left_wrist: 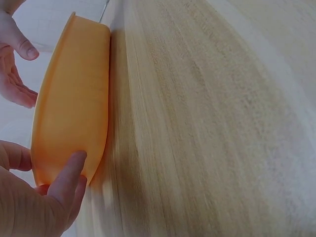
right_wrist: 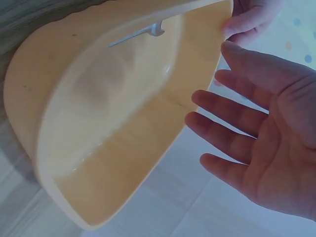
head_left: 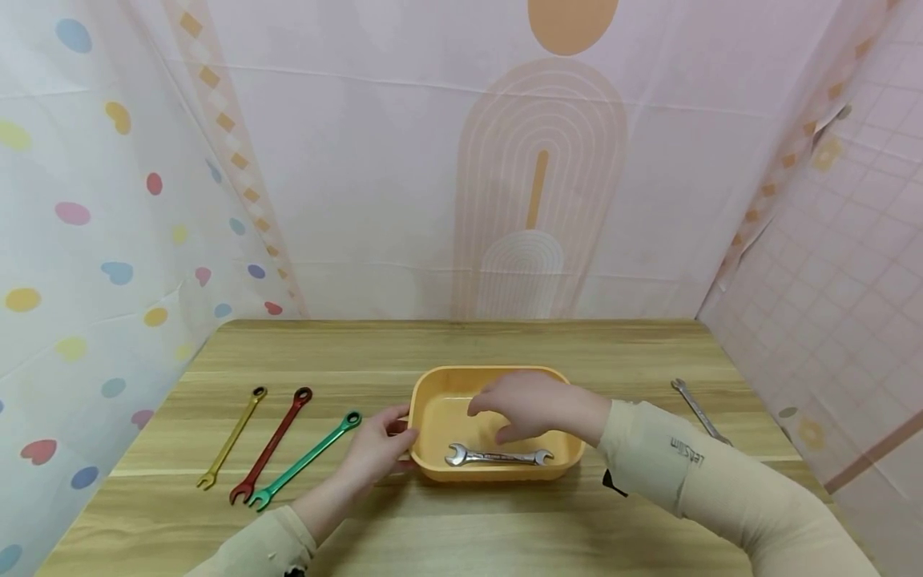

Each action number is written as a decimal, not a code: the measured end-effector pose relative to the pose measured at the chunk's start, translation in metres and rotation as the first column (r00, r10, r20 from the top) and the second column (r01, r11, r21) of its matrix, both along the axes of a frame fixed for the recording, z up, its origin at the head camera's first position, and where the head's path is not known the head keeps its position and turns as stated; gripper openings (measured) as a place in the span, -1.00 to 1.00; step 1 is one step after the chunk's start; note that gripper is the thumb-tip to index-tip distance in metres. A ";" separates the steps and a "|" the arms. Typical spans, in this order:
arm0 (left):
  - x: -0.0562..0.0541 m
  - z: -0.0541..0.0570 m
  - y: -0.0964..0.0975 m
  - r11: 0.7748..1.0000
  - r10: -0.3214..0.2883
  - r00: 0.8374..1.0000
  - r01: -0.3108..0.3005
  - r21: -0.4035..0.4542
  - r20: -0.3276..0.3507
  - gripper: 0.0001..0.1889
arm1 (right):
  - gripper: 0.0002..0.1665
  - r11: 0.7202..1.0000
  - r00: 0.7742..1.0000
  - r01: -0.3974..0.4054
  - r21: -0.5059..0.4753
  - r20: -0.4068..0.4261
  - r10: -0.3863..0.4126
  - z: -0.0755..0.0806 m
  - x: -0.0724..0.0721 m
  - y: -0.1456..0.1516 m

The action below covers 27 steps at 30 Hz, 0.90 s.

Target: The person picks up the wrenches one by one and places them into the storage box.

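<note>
A yellow plastic bin point(head_left: 497, 474) stands on the table, with a silver double open-end wrench point(head_left: 501, 457) lying along its near side inside. My left hand point(head_left: 375, 445) holds the bin's left end. In the left wrist view, a digit of that hand meets the rim while other fingers press the outer wall. Over the bin hovers my right hand point(head_left: 534, 405), empty. The right wrist view shows this hand point(right_wrist: 256, 123) with its fingers spread and relaxed, beside the bin's opening. Part of the silver wrench point(right_wrist: 155, 29) shows there too.
On the left lie a gold wrench point(head_left: 234, 437), a red wrench point(head_left: 274, 443) and a green wrench point(head_left: 306, 461), side by side. Another silver wrench point(head_left: 698, 409) rests near the table's right edge. Patterned cloth point(head_left: 360, 184) hangs behind the wooden table point(head_left: 324, 353) and at both sides.
</note>
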<state>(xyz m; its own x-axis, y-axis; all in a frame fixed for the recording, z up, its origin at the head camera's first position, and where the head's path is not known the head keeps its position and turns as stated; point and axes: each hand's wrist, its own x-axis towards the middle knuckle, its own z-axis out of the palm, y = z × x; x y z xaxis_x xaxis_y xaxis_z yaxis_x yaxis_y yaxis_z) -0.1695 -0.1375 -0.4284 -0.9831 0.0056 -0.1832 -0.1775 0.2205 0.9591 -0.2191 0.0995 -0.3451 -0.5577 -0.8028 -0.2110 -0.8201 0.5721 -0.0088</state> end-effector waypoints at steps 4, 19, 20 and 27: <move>0.000 0.000 0.000 1.000 -0.005 1.000 0.005 -0.010 0.000 -0.53 | -0.46 0.999 0.998 -0.034 -0.041 -0.054 0.032 -0.001 0.000 0.006; -0.001 0.000 -0.001 1.000 -0.003 1.000 0.004 -0.023 0.004 -0.52 | -0.46 0.959 0.989 -0.087 -0.268 -0.142 0.050 -0.004 -0.002 0.028; -0.001 0.000 -0.001 1.000 -0.003 1.000 0.003 -0.022 0.004 -0.52 | -0.47 0.955 0.988 -0.090 -0.282 -0.149 0.049 -0.004 -0.003 0.029; -0.001 0.000 -0.001 1.000 0.000 1.000 0.000 -0.020 -0.003 -0.52 | -0.49 0.932 0.984 -0.092 -0.351 -0.176 0.031 -0.006 -0.003 0.038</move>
